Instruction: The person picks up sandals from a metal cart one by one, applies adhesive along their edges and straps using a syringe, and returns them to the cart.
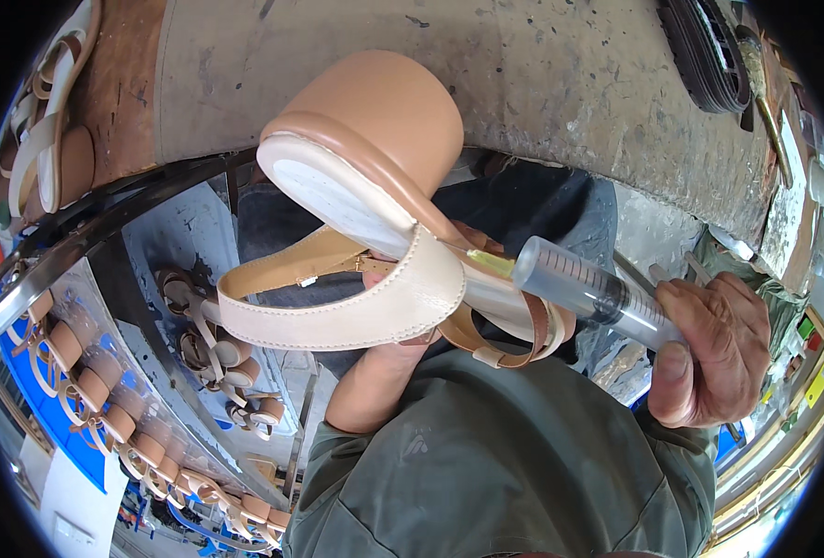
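A sandal (pixel 342 312) with cream straps and a chunky tan heel (pixel 388 116) is held up before me, heel toward the bench. My left hand (pixel 395 358) grips it from beneath; the straps hide most of the fingers. In my right hand (pixel 714 349) is a clear plastic syringe (pixel 570 276), closed between thumb and fingers around its plunger end. The yellow needle hub (pixel 491 262) points left at the sandal, close to where a strap meets the sole edge. Whether the tip touches cannot be made out.
A worn workbench (pixel 542 84) spans the far side, with a stack of dark strips (pixel 705 56) and a brush (pixel 772 121) at its right. Other sandals (pixel 54 121) stand at the far left. A rack (pixel 105 400) of tan-heeled sandals curves along the left.
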A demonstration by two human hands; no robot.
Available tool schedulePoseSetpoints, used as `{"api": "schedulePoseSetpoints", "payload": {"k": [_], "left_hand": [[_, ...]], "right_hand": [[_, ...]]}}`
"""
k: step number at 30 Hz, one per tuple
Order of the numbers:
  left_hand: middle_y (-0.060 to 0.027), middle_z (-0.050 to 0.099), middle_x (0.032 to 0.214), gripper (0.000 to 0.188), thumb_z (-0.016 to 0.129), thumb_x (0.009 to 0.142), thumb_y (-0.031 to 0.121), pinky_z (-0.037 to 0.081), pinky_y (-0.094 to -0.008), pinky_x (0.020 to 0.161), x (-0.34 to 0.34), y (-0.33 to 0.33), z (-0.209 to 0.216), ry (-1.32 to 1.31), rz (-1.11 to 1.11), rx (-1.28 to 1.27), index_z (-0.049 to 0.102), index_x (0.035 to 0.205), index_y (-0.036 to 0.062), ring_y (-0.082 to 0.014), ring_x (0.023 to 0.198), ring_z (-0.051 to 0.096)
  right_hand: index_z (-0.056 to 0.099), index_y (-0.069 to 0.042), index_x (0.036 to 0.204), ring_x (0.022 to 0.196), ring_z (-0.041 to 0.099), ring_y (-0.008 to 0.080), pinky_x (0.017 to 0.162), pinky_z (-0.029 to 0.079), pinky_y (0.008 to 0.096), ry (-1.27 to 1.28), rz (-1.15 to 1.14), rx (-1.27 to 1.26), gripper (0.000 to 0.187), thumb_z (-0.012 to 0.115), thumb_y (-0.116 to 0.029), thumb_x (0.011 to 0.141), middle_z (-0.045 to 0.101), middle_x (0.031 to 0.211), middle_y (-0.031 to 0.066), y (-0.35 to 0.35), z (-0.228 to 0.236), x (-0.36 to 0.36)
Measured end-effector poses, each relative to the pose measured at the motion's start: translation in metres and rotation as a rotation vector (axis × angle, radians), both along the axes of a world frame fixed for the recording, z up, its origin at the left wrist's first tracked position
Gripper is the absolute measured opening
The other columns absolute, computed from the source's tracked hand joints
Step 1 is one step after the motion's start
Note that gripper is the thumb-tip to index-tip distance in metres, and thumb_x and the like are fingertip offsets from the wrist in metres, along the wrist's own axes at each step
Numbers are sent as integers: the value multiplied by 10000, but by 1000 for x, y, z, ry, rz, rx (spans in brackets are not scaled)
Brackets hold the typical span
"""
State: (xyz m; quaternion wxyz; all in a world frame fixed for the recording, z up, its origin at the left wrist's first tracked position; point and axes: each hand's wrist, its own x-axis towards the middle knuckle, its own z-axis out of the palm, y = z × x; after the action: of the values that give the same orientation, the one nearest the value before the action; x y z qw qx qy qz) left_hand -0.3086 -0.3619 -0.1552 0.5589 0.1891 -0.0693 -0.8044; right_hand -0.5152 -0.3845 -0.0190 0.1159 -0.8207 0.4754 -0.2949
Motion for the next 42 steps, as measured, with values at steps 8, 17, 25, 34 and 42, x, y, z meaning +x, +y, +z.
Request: {"api": "schedulePoseSetpoints", "payload": {"k": [8,17,25,34,42], "left_hand": [[-167,575,1022,329,559,880,246,492,-441,813,-5,-1,13,-28,60,-10,481,1116,31,-334,907,589],[-153,564,1072,310,444,939,256,504,-432,802,-1,15,17,-280,106,151,469,1148,28,-339,928,591],[-198,552,1065,331,475,923,259,493,-455,814,-1,7,14,-259,112,59,466,1153,20,-355,936,581],[-198,565,1017,303,547,882,224,471,-461,829,4,1,5,-196,99,-29,500,1077,-3,-361,915,573],[-184,573,1017,305,558,875,212,448,-455,848,8,-1,4,-344,60,-115,497,1086,0,-347,912,567]], "right_hand": [[628,65,786,359,457,160,372,333,265,5,-10,-9,243,587,-164,715,575,541,138,8,-1,-3],[629,63,784,353,446,159,372,330,263,32,-81,-28,257,577,-181,723,575,535,137,17,-3,-4],[616,73,772,337,429,141,343,297,259,65,-9,-11,238,554,-152,727,559,515,139,16,0,-11],[615,65,783,340,425,131,344,290,258,153,41,61,232,547,-150,731,556,506,127,15,9,-15],[615,61,789,353,433,138,361,303,266,209,36,117,232,553,-150,718,556,506,127,17,13,-15]]}}
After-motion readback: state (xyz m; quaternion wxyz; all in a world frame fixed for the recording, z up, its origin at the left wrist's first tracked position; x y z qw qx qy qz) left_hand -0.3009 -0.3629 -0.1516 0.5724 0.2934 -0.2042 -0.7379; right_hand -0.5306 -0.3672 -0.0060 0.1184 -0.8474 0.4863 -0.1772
